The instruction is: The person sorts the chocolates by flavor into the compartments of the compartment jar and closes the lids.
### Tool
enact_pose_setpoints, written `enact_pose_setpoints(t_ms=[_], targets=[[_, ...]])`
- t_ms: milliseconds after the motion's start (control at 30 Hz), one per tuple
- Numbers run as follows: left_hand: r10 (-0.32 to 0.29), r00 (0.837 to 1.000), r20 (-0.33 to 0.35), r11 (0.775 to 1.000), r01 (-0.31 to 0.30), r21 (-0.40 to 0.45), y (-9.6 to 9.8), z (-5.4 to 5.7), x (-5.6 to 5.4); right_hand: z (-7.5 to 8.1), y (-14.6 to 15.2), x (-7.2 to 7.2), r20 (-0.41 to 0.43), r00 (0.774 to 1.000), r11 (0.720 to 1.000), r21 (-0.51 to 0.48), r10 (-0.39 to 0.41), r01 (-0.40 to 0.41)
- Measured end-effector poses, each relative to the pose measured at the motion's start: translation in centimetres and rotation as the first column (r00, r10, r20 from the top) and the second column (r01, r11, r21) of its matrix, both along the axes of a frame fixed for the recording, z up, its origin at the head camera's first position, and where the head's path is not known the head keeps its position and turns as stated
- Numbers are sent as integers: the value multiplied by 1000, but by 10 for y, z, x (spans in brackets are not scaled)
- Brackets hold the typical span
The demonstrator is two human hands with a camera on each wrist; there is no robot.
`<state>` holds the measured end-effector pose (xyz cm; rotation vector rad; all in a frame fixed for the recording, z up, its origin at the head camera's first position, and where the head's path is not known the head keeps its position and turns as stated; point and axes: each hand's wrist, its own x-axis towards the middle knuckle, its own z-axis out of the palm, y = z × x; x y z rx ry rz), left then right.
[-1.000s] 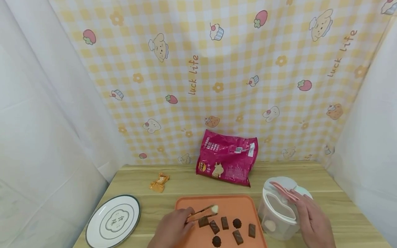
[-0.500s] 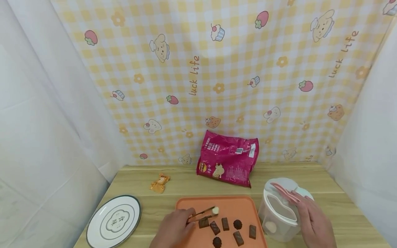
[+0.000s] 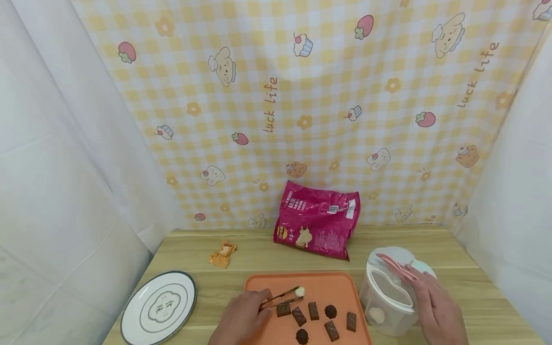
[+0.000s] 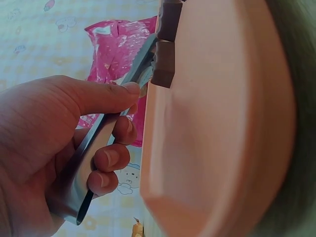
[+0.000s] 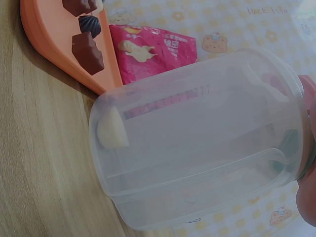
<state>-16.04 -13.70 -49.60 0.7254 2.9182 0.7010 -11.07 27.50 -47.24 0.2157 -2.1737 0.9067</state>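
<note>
My left hand [image 3: 243,316] grips metal tongs [image 4: 94,153] over the orange tray [image 3: 319,280]. A small cream-coloured piece, like white chocolate [image 3: 299,292], sits between the tong tips. Several brown chocolates [image 3: 313,311] lie on the tray just below and right of them. At the right, my right hand [image 3: 440,306] holds up the pink flap lid [image 3: 394,266] of a clear plastic container [image 3: 388,321], leaving one opening uncovered. Inside, near the base, rests a cream-coloured dome-shaped piece [image 5: 112,128]. In the right wrist view only a bit of the hand shows at the edge.
Behind the tray, a magenta snack bag [image 3: 316,220] leans against the patterned cloth [image 3: 327,96]. A white plate [image 3: 142,302] with a dark rim lies at the left. Orange-wrapped candies [image 3: 222,256] sit on the wooden table [image 3: 254,251] at the back left.
Almost nothing differs: the whole head view has shifted slightly. Both hands keep their places, the tongs on the cream piece and the pink flap lid raised.
</note>
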Motion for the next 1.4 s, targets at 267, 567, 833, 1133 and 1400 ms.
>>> enact_pose_setpoints(t_ms=[267, 567, 833, 1133, 1400], targets=[[-3, 1000, -6, 1000, 3, 2, -1, -1, 0, 0, 1, 0, -24, 999, 999, -11, 33, -33], [16, 998, -55, 1000, -15, 14, -1, -1, 1, 3, -1, 1, 14, 1000, 1000, 9, 19, -19], [29, 992, -124, 999, -25, 30, 6, 11, 7, 2, 0, 1, 20, 1000, 1000, 6, 15, -15], [19, 954, -300, 991, 22, 133, 23, 38, 20, 0, 0, -1, -3, 1000, 1000, -3, 21, -21], [-64, 923, -380, 967, 151, 204, 51, 53, 28, 1, -1, 0, 16, 1000, 1000, 5, -11, 11]])
